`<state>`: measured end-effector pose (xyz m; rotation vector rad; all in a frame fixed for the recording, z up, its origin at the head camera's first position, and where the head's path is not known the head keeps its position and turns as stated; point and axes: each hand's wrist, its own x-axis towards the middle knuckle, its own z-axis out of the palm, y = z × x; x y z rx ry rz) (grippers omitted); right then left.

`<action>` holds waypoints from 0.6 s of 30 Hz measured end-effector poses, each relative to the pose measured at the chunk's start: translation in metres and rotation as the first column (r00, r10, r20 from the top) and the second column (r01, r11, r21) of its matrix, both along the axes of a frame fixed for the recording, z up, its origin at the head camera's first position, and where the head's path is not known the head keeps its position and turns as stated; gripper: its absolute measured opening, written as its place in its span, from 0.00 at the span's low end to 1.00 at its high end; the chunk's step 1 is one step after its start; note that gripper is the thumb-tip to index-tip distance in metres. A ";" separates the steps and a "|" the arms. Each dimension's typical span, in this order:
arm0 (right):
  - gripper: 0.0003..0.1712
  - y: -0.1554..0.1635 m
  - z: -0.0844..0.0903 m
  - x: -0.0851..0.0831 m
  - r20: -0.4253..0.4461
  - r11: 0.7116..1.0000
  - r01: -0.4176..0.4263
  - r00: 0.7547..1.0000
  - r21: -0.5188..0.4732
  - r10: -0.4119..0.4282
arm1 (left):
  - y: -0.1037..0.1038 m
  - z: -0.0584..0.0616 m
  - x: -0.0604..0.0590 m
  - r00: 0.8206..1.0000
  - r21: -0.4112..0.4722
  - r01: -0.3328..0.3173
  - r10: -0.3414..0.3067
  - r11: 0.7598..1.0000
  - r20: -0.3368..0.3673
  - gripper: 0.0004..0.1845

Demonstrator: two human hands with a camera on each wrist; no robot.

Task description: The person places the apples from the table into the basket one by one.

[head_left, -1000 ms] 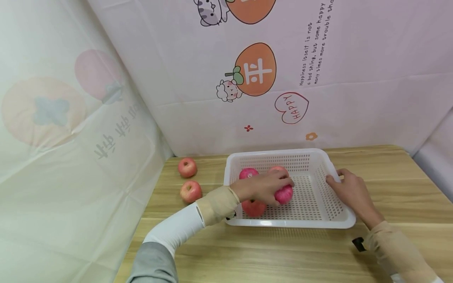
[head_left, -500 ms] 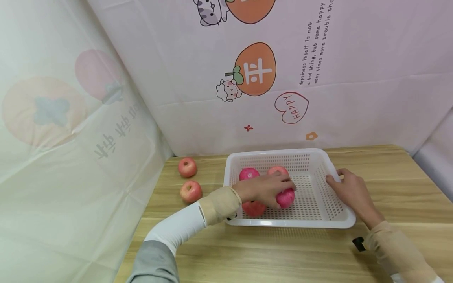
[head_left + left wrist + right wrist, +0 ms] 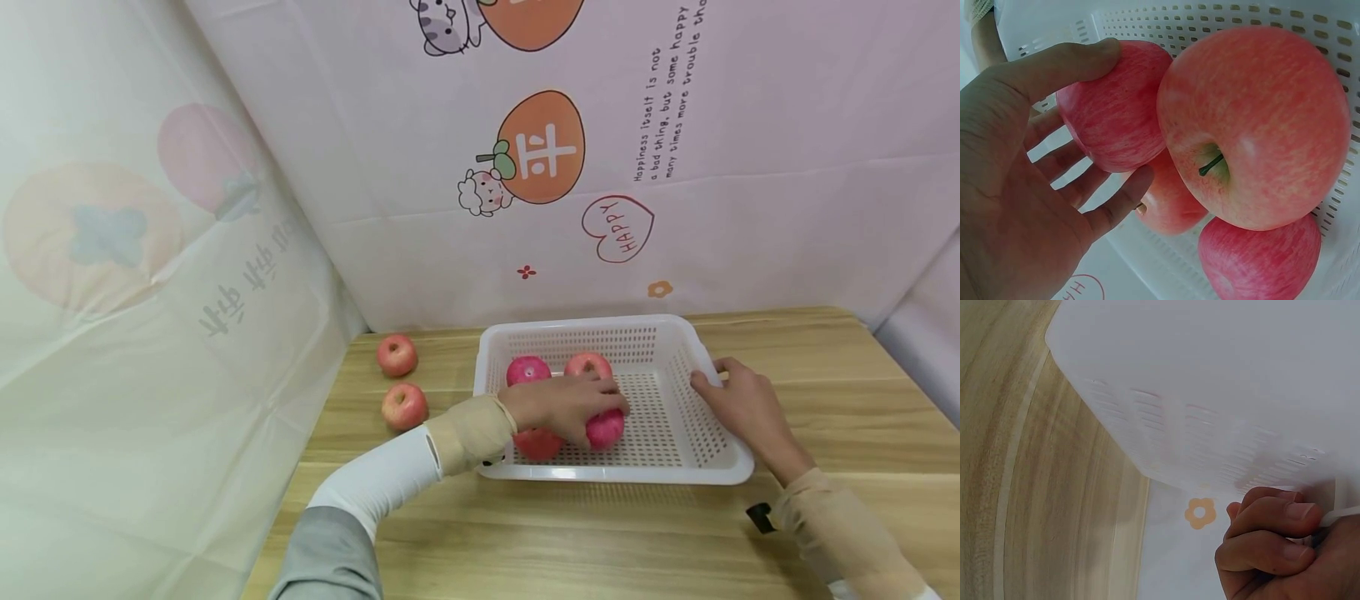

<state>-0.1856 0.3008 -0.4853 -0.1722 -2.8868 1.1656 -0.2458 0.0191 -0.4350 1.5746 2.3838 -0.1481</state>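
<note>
Head view: the left hand (image 3: pixel 562 404) grips an apple (image 3: pixel 604 427) inside the basket (image 3: pixel 716 475); the right hand (image 3: pixel 742 408) pinches its rim. Left wrist view: thumb and fingers (image 3: pixel 1116 206) curl round that apple (image 3: pixel 1113 106), three more beside. Right wrist view: fingers (image 3: pixel 1272 519) curl under the rim.

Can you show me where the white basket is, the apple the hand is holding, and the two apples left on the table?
white basket (image 3: pixel 731 467), head view, near right corner of rim.
held apple (image 3: pixel 606 427), head view, its red side.
far table apple (image 3: pixel 397 354), head view, top.
near table apple (image 3: pixel 404 406), head view, top.
</note>
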 end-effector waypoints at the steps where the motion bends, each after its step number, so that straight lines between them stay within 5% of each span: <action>1: 0.39 0.000 0.000 0.000 0.002 1.000 0.000 1.000 -0.002 0.000 | 0.000 0.000 0.000 1.000 -0.003 0.004 -0.004 1.000 -0.001 0.37; 13: 0.39 -0.001 0.000 0.000 0.012 1.000 -0.001 1.000 -0.016 0.001 | 0.006 -0.002 0.002 0.999 -0.064 0.027 -0.024 0.998 0.039 0.39; 18: 0.40 -0.001 0.000 0.001 0.014 1.000 -0.003 1.000 -0.017 0.003 | 0.009 -0.005 0.003 0.998 -0.067 0.061 -0.062 0.996 -0.001 0.36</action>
